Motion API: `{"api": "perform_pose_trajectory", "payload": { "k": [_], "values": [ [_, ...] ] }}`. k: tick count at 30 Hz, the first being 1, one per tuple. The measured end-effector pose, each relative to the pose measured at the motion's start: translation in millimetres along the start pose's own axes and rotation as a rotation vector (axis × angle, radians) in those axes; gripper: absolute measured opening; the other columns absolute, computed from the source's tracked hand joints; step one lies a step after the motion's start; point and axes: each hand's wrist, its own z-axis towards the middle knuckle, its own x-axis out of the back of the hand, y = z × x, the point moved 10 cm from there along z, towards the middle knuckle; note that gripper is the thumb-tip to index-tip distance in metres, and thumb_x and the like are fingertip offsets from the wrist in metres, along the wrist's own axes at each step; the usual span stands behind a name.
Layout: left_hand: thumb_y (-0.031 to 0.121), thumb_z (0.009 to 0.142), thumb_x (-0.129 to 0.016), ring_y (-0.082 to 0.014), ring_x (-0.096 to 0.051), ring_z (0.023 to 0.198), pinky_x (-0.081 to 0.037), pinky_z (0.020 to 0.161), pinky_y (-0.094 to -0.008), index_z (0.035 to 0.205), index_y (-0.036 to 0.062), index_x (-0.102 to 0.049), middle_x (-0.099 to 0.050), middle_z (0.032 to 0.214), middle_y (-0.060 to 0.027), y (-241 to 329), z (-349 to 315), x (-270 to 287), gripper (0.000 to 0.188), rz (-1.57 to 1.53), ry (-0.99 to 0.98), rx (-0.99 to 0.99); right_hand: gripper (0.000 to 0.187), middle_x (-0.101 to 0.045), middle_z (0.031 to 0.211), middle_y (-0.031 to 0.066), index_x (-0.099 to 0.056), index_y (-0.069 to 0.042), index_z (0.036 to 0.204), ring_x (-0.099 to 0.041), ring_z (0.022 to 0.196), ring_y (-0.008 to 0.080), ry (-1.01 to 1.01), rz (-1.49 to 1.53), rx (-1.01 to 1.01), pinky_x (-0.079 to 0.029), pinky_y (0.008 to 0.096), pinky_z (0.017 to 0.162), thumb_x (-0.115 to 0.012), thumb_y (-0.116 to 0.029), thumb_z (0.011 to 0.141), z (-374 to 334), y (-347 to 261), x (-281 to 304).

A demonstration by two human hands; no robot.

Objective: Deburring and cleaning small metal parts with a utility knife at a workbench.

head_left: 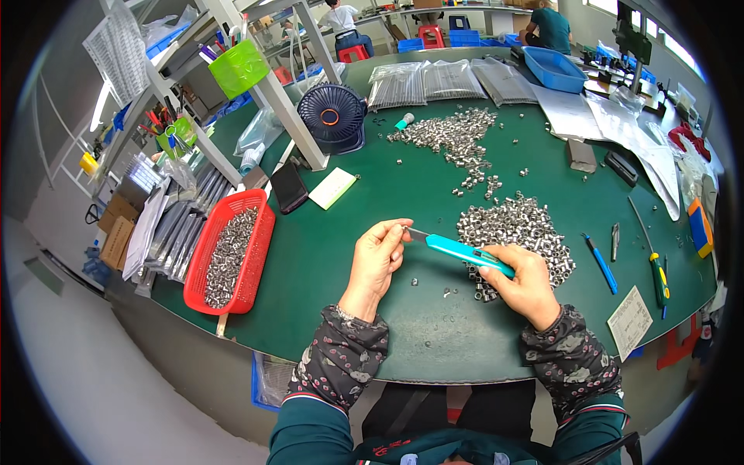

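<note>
Left of the near metal-sleeve pile [535,225], a tiny, barely visible part [405,228] is pinched by the left hand [377,254], seemingly to be steadied against the teal utility knife [457,249], gripped at the pile's edge by the right hand [522,282].

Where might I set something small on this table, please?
Bare green tabletop lies between the red basket and the left hand, nearer than the notepad. It is crowded at the right hand, where metal parts are heaped.
</note>
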Motion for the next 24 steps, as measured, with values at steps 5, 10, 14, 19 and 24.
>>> {"api": "perform_pose_trajectory", "payload": {
  "k": [5, 10, 14, 19, 24],
  "values": [
    [0.015, 0.089, -0.052, -0.0011, -0.038, 0.049, -0.027, 0.038, -0.0137, 0.097, -0.0012, -0.059, -0.054, 0.075, -0.0019, 6.0, -1.2, -6.6, 0.019, 0.188, -0.035, -0.062, 0.028, -0.056, 0.067, 0.0094, -0.064, -0.008, 0.094, -0.056, 0.059, 0.0253, -0.011, -0.014, 0.001, -0.043, 0.0357, 0.054, -0.065, -0.026, 0.073, 1.0, 6.3, -0.7],
    [0.015, 0.090, -0.050, -0.0014, -0.038, 0.049, -0.027, 0.037, -0.0135, 0.098, -0.0002, -0.058, -0.055, 0.078, -0.0038, -7.7, 0.7, 0.2, 0.019, 0.019, -0.076, 0.043, 0.029, -0.048, 0.067, 0.0077, -0.058, -0.009, 0.095, -0.051, 0.053, 0.0247, 0.239, -0.245, 0.260, -0.040, 0.0346, 0.047, -0.068, -0.016, 0.069, -7.2, -38.2, 17.9],
    [0.014, 0.091, -0.048, -0.0019, -0.039, 0.049, -0.027, 0.037, -0.0133, 0.102, 0.0004, -0.055, -0.055, 0.080, -0.0053, -7.4, 0.1, -3.7, 0.019, -0.072, -0.043, 0.063, 0.025, -0.048, 0.065, 0.0081, -0.061, -0.007, 0.095, -0.051, 0.054, 0.0250, 0.274, -0.121, 0.177, -0.040, 0.0342, 0.049, -0.066, -0.017, 0.072, -2.7, -24.0, 30.1],
    [0.013, 0.091, -0.048, -0.0017, -0.038, 0.050, -0.027, 0.037, -0.0132, 0.105, 0.0006, -0.054, -0.054, 0.081, -0.0054, -5.8, 0.9, -1.7, 0.020, -0.114, -0.035, 0.067, 0.027, -0.049, 0.065, 0.0080, -0.061, -0.009, 0.095, -0.052, 0.055, 0.0243, 0.203, -0.133, 0.137, -0.041, 0.0349, 0.051, -0.066, -0.022, 0.072, -1.8, -15.2, 20.8],
    [0.010, 0.089, -0.051, -0.0019, -0.038, 0.052, -0.027, 0.037, -0.0133, 0.107, 0.0021, -0.052, -0.054, 0.082, -0.0049, -4.1, 1.8, -5.5, 0.020, -0.132, -0.069, 0.040, 0.026, -0.054, 0.068, 0.0086, -0.064, -0.008, 0.094, -0.055, 0.057, 0.0247, 0.102, -0.034, 0.103, -0.042, 0.0341, 0.053, -0.066, -0.024, 0.073, 1.3, -3.8, 9.3]
  ]
}}
